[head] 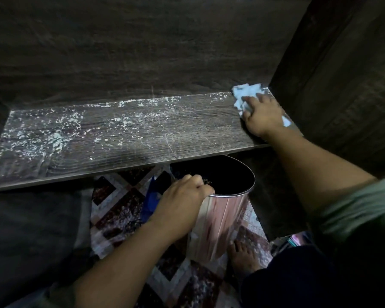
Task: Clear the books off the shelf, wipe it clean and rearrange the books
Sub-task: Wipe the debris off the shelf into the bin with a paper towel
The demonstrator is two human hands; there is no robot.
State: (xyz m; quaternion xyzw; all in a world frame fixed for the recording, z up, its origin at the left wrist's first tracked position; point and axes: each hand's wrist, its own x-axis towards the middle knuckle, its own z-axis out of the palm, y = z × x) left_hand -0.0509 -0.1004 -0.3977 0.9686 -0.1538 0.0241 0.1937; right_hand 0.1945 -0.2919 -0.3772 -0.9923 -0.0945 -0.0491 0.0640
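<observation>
The dark wooden shelf board (pixel 125 138) carries no books and is speckled with white dust, thickest at its left and back. My right hand (pixel 261 115) presses a light blue cloth (pixel 245 94) onto the shelf's far right corner, against the side wall. My left hand (pixel 182 196) grips the rim of a shiny metal bin (pixel 220 218), held just below the shelf's front edge. The bin's inside is dark.
The cabinet's back panel (pixel 142 52) and right side wall (pixel 342 74) close in the shelf. Below lies a patterned rug (pixel 120 210) with my bare foot (pixel 242 254) on it. A dark mass (pixel 31 230) fills the lower left.
</observation>
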